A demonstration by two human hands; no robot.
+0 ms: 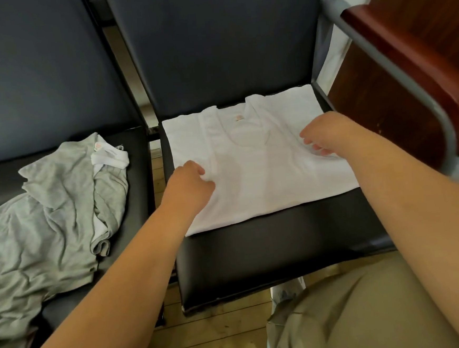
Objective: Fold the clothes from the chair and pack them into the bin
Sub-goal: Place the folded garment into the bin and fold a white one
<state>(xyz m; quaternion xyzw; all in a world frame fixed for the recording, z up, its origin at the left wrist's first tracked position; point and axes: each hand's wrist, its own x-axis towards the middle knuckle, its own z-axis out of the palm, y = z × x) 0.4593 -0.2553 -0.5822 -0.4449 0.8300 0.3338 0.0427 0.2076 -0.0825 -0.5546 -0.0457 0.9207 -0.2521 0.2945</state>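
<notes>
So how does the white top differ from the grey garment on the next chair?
The white top is spread flat; the grey garment lies crumpled. The left hand and right hand hold the white top; the grey garment is untouched. Both rest on black chair seats.

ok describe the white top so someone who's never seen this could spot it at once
Find the right-hand chair of the two dark ones and look at its black seat. The white vest lies spread flat on it. Unlike the grey clothes crumpled on the left seat, it is white and smoothed out.
</notes>
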